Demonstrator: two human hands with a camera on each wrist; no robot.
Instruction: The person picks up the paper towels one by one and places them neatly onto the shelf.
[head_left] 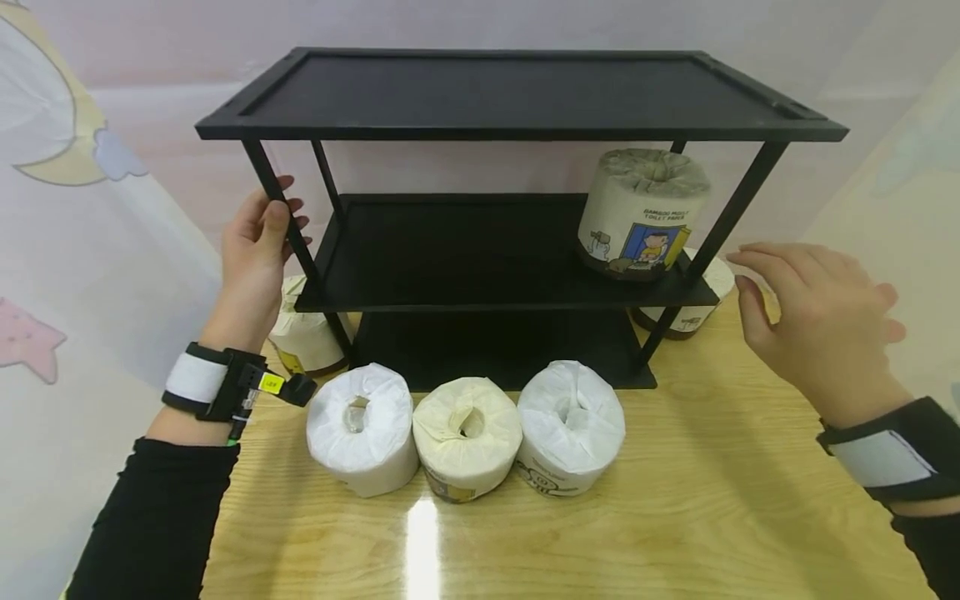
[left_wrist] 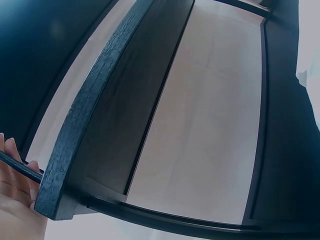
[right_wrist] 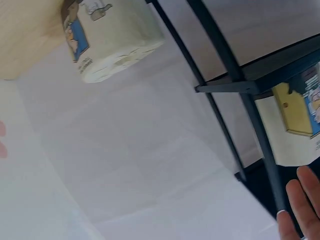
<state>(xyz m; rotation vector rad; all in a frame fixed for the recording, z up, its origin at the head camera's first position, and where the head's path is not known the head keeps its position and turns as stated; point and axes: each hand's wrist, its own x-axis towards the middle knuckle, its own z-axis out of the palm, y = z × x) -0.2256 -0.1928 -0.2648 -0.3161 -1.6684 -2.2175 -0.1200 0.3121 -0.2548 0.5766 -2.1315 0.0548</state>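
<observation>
A black three-level shelf rack (head_left: pixel 480 96) stands on the wooden table. My left hand (head_left: pixel 258 242) grips its front left post (head_left: pixel 264 171), thumb on the near side and fingers behind; in the left wrist view, the fingers (left_wrist: pixel 19 167) pass behind the post. My right hand (head_left: pixel 821 312) is held beside the front right post (head_left: pixel 742 204), fingers loosely bent around nothing. Whether its fingertips touch the post is hard to tell. At the right end of the middle shelf stands a wrapped toilet paper roll (head_left: pixel 645 215) with a cartoon print, also visible in the right wrist view.
Three wrapped rolls line up before the rack: a white one (head_left: pixel 363 429), a cream one (head_left: pixel 467 437) and another white one (head_left: pixel 570 427). Further rolls stand at the rack's left (head_left: pixel 303 333) and right (head_left: pixel 686 312), partly hidden. Pale printed cloth (head_left: pixel 120 250) surrounds the table.
</observation>
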